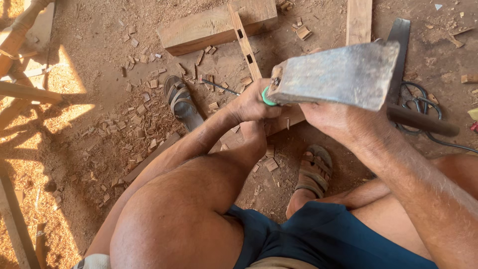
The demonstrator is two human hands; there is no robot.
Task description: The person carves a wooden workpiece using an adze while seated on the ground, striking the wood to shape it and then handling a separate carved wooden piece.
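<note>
The person wears dark blue shorts (318, 239) with a tan band along the waist edge at the bottom of the view. Arms and legs are bare, with no sleeves, gloves, watch or rings to be seen. Taking the shorts as the landmark: above them, on the right foot, sits a brown strapped sandal (313, 169) with several bands across the top. Further up and to the left of the shorts, a second sandal (181, 102), grey-brown with the same kind of straps, covers the left foot. Fine hairs show on the forearm to the right of the shorts.
</note>
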